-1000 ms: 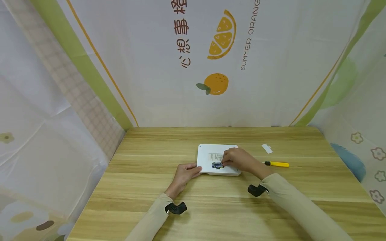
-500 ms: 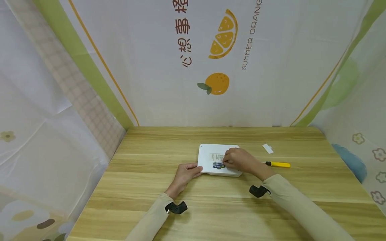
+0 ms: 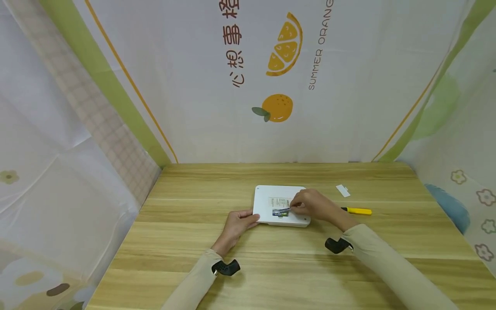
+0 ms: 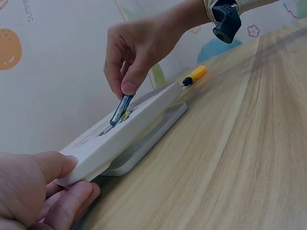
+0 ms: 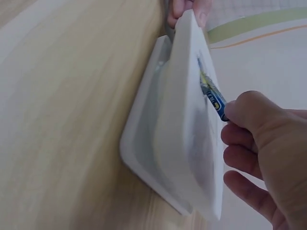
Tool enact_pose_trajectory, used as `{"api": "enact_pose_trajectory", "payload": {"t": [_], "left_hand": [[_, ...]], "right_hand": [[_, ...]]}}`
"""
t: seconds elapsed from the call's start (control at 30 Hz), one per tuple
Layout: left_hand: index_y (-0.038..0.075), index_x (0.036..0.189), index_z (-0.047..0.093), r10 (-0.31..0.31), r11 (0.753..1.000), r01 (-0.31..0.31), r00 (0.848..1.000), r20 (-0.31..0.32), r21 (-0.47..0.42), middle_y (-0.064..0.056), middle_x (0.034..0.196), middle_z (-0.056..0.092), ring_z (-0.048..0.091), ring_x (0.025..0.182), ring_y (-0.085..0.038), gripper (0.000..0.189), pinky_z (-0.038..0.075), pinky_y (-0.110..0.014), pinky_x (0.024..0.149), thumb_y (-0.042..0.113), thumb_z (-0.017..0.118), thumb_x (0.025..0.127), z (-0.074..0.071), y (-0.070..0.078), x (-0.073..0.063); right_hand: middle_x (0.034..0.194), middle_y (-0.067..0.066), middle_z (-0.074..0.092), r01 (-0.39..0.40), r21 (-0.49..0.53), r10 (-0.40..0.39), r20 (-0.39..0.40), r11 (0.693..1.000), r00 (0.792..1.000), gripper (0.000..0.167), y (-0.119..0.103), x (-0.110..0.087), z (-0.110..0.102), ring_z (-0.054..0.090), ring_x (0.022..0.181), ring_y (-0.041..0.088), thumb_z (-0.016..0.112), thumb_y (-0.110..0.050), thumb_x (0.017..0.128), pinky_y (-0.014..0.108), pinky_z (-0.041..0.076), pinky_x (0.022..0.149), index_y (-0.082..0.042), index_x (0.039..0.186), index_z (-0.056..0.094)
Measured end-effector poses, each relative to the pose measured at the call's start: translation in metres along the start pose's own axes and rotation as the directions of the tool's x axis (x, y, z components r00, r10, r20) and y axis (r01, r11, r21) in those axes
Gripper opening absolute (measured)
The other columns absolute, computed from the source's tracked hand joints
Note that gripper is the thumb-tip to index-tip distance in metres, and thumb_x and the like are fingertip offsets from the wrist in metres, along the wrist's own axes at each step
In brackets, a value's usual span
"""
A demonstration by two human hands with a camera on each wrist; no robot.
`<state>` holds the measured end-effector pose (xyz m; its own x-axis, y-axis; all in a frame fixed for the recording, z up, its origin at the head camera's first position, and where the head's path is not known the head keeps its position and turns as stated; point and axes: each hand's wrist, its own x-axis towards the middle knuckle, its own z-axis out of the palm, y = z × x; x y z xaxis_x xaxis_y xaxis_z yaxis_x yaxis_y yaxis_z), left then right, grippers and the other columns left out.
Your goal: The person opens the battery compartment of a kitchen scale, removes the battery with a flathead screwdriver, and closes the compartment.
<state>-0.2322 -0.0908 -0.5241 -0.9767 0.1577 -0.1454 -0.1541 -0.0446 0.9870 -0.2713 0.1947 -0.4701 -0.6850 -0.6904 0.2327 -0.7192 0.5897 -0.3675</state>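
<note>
A flat white device lies on the table with a printed label and an opened battery compartment on its upper face. My left hand grips its left front corner, thumb on top and fingers beneath. My right hand pinches one end of a slim blue battery between thumb and fingertips. That battery slants up out of the compartment, its lower end still at the opening. Beside it, something yellow-green shows in the compartment. In the right wrist view, the device's plate stands over a wider white base.
A screwdriver with a yellow handle lies right of the device, its shaft hidden behind the right hand. Further back is a small white battery cover. The wooden table meets a printed cloth at its back edge.
My right hand has drawn slightly up and right, tilting the battery's near end out of the compartment. The left hand keeps its grip on the device.
</note>
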Motion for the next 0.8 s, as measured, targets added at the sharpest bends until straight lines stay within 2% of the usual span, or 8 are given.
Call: {"api": "enact_pose_trajectory", "payload": {"t": [0.27,0.57,0.8], "left_hand": [[-0.018,0.122,0.064,0.001,1.0,-0.001,1.0,0.006,0.002,-0.031,0.118,0.068,0.072,0.103,-0.027,0.032,0.063,-0.03,0.09,-0.001,0.07,0.095,0.0,0.001,-0.001],[-0.018,0.121,0.064,0.004,1.0,-0.004,1.0,0.018,-0.002,-0.03,0.117,0.068,0.071,0.104,-0.027,0.031,0.063,-0.031,0.09,-0.002,0.069,0.095,0.001,0.002,-0.002],[-0.019,0.121,0.064,0.001,1.0,-0.001,1.0,0.013,-0.002,-0.03,0.117,0.068,0.072,0.1,-0.023,0.031,0.063,-0.03,0.089,-0.002,0.069,0.095,0.0,0.002,-0.002]], "right_hand": [[0.089,0.0,0.077,-0.008,0.006,0.008,0.012,1.0,1.0,0.005,0.002,-0.005,0.001,0.066,0.08,0.007,0.079,-0.007,0.089,0.023,0.062,0.071,-0.008,0.092,0.082],[0.089,0.0,0.076,-0.038,-0.071,0.04,0.027,0.997,0.999,0.007,0.0,-0.004,-0.001,0.061,0.078,0.006,0.08,-0.012,0.088,0.02,0.058,0.066,-0.008,0.093,0.083],[0.089,-0.001,0.076,-0.073,-0.027,0.072,-0.016,0.997,0.997,0.007,0.009,-0.006,-0.015,0.065,0.079,0.008,0.08,-0.01,0.089,0.024,0.059,0.066,-0.008,0.095,0.083]]}}
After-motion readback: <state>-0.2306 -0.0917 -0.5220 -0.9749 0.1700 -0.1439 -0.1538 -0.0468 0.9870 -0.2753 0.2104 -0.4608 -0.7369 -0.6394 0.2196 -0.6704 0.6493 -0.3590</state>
